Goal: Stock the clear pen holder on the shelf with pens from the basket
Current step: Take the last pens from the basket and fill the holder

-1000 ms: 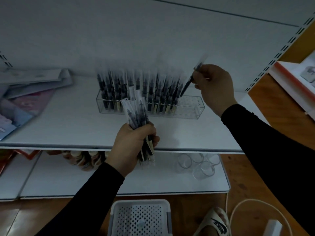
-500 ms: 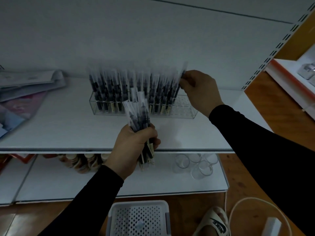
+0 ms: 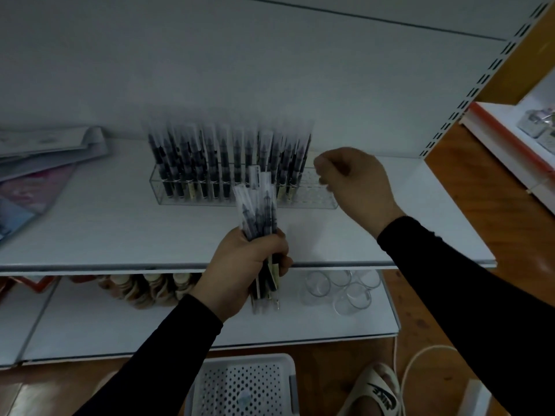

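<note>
Two white metal shelves (image 3: 120, 235) rise above a wooden floor, where a white perforated plastic basket (image 3: 243, 385) sits nearest; the left hand (image 3: 243, 265) grips a bundle of sleeved black pens (image 3: 259, 217), the right hand (image 3: 354, 181), fingers curled, holds nothing beside the clear acrylic pen holder (image 3: 318, 196)

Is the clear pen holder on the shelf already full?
Not full. The clear pen holder has pens along most of it, but its right end shows empty holes.
</note>
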Tool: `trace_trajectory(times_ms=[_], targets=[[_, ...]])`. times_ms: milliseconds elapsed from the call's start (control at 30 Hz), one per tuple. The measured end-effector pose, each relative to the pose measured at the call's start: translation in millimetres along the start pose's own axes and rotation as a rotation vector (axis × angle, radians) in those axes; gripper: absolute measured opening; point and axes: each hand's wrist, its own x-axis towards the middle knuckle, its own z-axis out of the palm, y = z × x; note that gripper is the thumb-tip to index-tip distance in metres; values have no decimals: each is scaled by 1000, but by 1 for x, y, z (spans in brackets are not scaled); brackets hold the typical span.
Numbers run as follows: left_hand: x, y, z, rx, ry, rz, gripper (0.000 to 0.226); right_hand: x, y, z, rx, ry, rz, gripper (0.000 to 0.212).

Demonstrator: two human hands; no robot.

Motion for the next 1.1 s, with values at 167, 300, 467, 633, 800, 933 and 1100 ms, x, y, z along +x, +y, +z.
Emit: trace_trajectory(times_ms=[167, 300, 467, 633, 800, 933, 1100], targets=[[-1, -4, 8, 60, -64, -47, 12, -41, -9, 5, 273, -327, 184, 13], [0, -7, 13, 79, -50, -77, 12, -54, -5, 6, 342, -374, 238, 10], [-2, -12, 21, 144, -51, -81, 10, -58, -3, 3, 367, -347, 308, 11], [-1, -12, 23, 107, -21, -77, 4, -50, -1, -2, 510, -266, 431, 3], [-1, -9, 19, 50, 12, -58, 11, -31, -1, -13, 624, -169, 453, 3], [1, -6, 15, 28, 67, -38, 11, -5, -8, -29, 650, -14, 322, 4], [3, -4, 12, 7, 121, -8, 15, 24, -13, -38, 509, 140, 96, 11]])
